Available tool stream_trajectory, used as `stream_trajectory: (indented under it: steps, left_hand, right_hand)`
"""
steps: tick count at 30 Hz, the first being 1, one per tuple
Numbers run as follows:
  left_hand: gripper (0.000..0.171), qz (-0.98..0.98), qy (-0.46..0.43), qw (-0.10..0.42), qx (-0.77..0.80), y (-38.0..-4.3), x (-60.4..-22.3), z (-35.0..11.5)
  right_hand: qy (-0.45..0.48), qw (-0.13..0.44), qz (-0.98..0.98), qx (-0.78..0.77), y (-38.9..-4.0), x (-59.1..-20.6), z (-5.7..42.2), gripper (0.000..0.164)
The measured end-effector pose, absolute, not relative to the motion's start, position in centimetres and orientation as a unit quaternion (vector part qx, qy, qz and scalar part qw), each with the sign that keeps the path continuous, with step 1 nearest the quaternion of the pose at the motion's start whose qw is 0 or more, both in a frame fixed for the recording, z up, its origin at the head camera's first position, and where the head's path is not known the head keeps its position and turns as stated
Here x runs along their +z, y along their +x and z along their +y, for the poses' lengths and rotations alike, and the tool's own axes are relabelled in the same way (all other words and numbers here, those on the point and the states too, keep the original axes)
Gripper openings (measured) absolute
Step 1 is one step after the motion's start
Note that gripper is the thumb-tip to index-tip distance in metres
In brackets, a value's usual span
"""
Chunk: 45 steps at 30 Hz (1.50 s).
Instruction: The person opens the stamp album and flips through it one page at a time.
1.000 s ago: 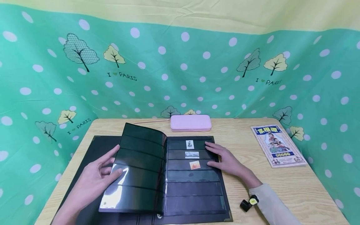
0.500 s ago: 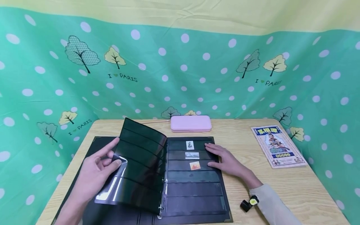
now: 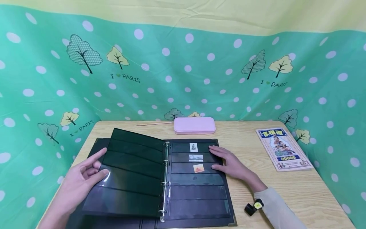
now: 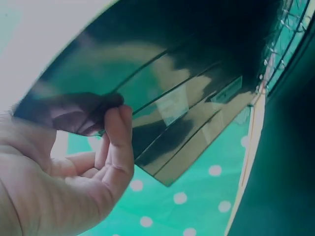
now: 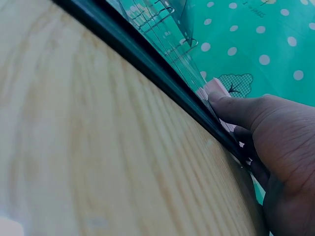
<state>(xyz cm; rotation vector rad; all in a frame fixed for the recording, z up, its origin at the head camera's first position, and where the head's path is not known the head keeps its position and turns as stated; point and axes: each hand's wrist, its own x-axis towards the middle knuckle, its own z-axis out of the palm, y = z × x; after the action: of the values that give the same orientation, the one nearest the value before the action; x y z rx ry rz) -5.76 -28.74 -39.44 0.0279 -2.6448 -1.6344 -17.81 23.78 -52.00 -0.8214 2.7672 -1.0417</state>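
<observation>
A black ring-bound stamp album (image 3: 197, 190) lies spread on the table. Its left-hand page (image 3: 128, 178), a glossy black sheet with strip pockets, is tilted up off the cover; my left hand (image 3: 81, 179) pinches its outer edge between thumb and fingers. In the left wrist view, the thumb and fingertips (image 4: 118, 120) meet at the sheet's edge. On the right-hand page, three stamps sit in the upper pockets: a grey one (image 3: 193, 147), a wide bluish one (image 3: 195, 158) and an orange one (image 3: 198, 168). My right hand (image 3: 231, 162) rests on that page's right edge, fingers extended.
Behind the album lie a pink case (image 3: 194, 125) and a thin stick (image 3: 154, 123). A booklet with a colourful cover (image 3: 283, 149) lies at the right. Metal rings (image 3: 164, 183) run down the album's spine. A polka-dot green curtain (image 3: 188, 79) surrounds the table.
My left hand has swung the page further left and lowered it, uncovering the rings along the spine. The right hand has stayed in place on the right-hand page.
</observation>
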Motion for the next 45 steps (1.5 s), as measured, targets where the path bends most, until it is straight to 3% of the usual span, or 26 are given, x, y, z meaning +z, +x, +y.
stream_trajectory:
  steps: [14, 19, 26, 45]
  left_hand:
    - [0.070, -0.881, 0.066, -0.009, -0.468, -6.2, -41.6, -30.0]
    - [0.069, -0.888, 0.067, -0.001, -0.455, -6.0, -43.3, -30.6]
    - [0.072, -0.904, 0.070, -0.042, -0.420, -6.1, -44.8, -31.1]
    - [0.068, -0.950, 0.083, -0.052, -0.296, -7.4, -47.1, -30.6]
  right_hand:
    - [-0.266, 0.035, 0.901, -0.340, -17.9, -52.1, 23.9, 0.073]
    - [-0.267, 0.032, 0.900, -0.343, -17.9, -52.2, 23.8, 0.073]
    - [-0.261, 0.039, 0.901, -0.344, -17.8, -52.1, 23.8, 0.073]
    - [-0.258, 0.039, 0.902, -0.343, -17.8, -52.0, 23.7, 0.073]
